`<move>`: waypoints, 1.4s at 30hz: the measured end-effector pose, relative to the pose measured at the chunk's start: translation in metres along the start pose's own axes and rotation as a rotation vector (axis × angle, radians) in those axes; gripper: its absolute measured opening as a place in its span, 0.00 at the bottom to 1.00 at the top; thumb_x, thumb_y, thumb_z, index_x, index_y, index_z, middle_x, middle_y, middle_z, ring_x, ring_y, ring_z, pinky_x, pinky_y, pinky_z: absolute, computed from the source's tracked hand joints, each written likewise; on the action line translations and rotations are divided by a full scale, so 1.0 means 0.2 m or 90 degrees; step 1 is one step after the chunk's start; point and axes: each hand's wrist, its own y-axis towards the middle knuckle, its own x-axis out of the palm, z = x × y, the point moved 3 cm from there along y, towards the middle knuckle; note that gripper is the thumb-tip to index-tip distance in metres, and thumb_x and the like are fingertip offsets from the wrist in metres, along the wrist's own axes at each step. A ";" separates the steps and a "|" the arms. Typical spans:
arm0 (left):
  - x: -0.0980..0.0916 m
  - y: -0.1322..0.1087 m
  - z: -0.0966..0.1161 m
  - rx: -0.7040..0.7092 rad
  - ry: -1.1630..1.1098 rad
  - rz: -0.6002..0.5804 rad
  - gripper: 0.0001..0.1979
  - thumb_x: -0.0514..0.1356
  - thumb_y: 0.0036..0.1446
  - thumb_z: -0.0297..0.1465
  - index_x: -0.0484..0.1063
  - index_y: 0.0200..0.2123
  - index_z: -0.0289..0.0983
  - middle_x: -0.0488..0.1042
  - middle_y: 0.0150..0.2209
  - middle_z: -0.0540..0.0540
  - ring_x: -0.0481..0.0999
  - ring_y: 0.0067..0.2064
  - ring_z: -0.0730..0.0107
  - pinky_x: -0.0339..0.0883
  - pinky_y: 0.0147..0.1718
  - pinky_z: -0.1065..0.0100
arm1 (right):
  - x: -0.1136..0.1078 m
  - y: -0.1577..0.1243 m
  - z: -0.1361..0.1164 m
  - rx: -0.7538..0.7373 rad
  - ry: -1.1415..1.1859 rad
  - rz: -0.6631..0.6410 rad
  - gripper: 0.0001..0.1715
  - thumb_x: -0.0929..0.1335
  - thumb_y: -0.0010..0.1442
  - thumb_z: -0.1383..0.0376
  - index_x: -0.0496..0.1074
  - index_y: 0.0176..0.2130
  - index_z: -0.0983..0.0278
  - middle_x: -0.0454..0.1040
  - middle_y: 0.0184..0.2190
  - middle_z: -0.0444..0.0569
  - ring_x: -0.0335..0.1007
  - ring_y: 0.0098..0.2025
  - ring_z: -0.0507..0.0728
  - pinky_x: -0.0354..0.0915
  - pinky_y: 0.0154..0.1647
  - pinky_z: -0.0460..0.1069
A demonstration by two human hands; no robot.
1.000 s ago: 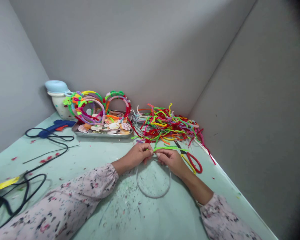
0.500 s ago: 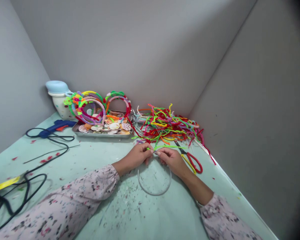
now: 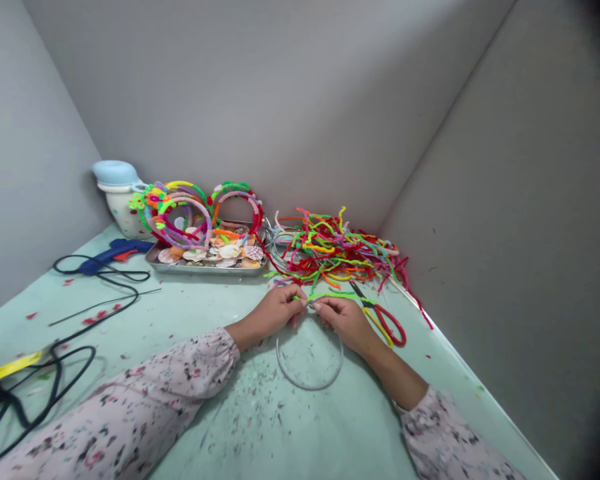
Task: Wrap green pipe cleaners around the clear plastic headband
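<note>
My left hand (image 3: 279,311) and my right hand (image 3: 343,321) meet at the top of a thin silver-grey headband frame (image 3: 309,380), which rests on the table below them. Their fingertips pinch the band together with a lime-green pipe cleaner (image 3: 343,295), which runs to the right from my fingers. Fingers hide the exact spot where the two join. Just past my right hand lie red-handled scissors (image 3: 387,325). A tangled heap of multicoloured pipe cleaners (image 3: 335,250) sits beyond both hands.
A metal tray of seashells (image 3: 205,268) stands at the back, with finished pipe-cleaner headbands (image 3: 180,217) leaning there. A blue glue gun (image 3: 115,252), black cords (image 3: 97,277) and a yellow strip (image 3: 13,367) lie left. Grey walls enclose the mint-green table (image 3: 260,427).
My hands have drawn slightly closer together around the green pipe cleaner. The headband frame's lower edge has shifted a little towards the far side. Everything else looks unchanged.
</note>
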 end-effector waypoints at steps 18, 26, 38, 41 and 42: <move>0.00 -0.01 0.03 0.012 0.031 -0.011 0.09 0.54 0.55 0.34 0.64 0.28 0.35 0.63 0.18 0.55 0.61 0.19 0.80 0.53 0.20 0.76 | -0.01 -0.01 -0.02 -0.056 -0.100 0.006 0.16 0.63 0.59 0.59 0.69 0.25 0.62 0.65 0.20 0.42 0.61 0.25 0.51 0.58 0.28 0.46; 0.00 0.01 -0.02 -0.003 0.028 -0.007 0.10 0.57 0.54 0.36 0.65 0.33 0.35 0.65 0.19 0.54 0.64 0.20 0.78 0.55 0.20 0.76 | 0.00 0.00 0.02 0.037 -0.054 0.018 0.17 0.64 0.58 0.54 0.72 0.29 0.63 0.65 0.21 0.42 0.60 0.25 0.51 0.57 0.28 0.45; 0.00 0.01 -0.05 0.022 0.038 -0.004 0.08 0.57 0.53 0.34 0.65 0.34 0.36 0.63 0.19 0.55 0.64 0.19 0.78 0.56 0.20 0.76 | -0.01 0.00 0.02 0.033 -0.084 0.026 0.17 0.64 0.57 0.53 0.72 0.28 0.63 0.66 0.21 0.41 0.61 0.25 0.51 0.57 0.28 0.45; -0.01 0.02 -0.05 0.028 0.039 0.000 0.09 0.58 0.53 0.35 0.65 0.34 0.35 0.64 0.20 0.55 0.65 0.20 0.78 0.57 0.20 0.76 | -0.01 0.00 0.02 0.011 -0.082 0.020 0.17 0.64 0.58 0.54 0.71 0.26 0.63 0.65 0.21 0.41 0.60 0.25 0.50 0.56 0.27 0.45; -0.01 0.02 -0.06 0.028 0.041 0.002 0.09 0.58 0.53 0.35 0.65 0.34 0.35 0.64 0.20 0.55 0.65 0.20 0.78 0.57 0.20 0.76 | -0.01 0.00 0.03 0.009 -0.081 0.019 0.17 0.63 0.58 0.54 0.70 0.26 0.63 0.65 0.21 0.41 0.60 0.25 0.50 0.56 0.27 0.45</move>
